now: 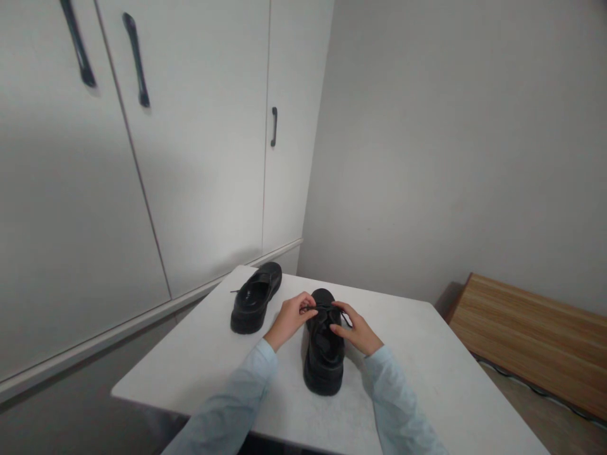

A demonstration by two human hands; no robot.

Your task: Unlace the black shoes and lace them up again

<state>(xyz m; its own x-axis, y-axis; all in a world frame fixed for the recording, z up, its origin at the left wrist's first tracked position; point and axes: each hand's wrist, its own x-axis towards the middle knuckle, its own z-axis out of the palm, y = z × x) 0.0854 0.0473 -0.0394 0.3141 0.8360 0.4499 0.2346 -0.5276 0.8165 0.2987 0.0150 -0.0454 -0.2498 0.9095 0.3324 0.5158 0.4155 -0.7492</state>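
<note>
A white worktop [427,379] stands by pale cupboard doors [199,158]. Near its middle sits a black shoe [324,360]; another shoe [253,300] lies toward the far left corner. The left hand [289,319] and right hand [358,330] each pinch the thin, limp lace [318,308]. The shoe itself looks stiff and chunky, best gripped at its sides.

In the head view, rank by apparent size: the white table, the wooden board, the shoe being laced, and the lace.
1. white table
2. wooden board, partly cropped
3. shoe being laced
4. lace, pinched by left hand and right hand
</note>
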